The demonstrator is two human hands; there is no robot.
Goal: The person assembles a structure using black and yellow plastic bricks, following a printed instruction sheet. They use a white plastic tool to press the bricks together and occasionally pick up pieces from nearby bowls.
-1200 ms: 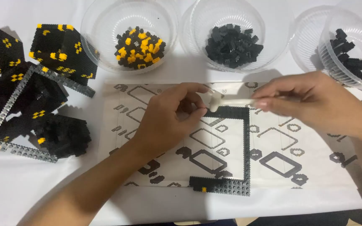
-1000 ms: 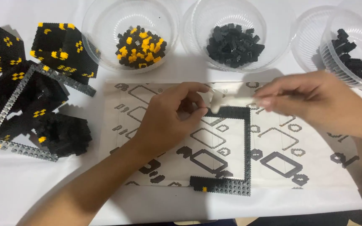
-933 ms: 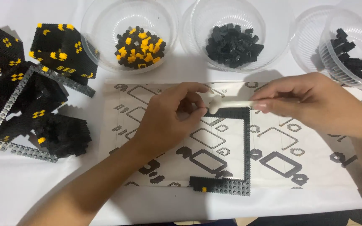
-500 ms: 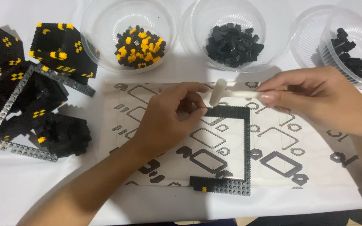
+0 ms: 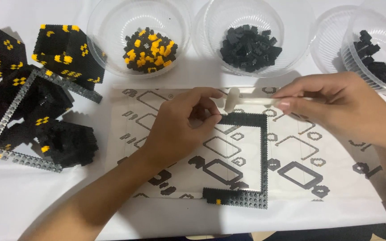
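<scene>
White tool [image 5: 246, 101] lowered, right hand [image 5: 336, 105] gripping

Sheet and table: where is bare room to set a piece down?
Free: the instruction sheet right of the black frame, and white table at bottom left. Crowded: the bowls along the top, black-and-yellow builds at left.

White-covered table [image 5: 32, 205] — evenly, brightly lit
</scene>
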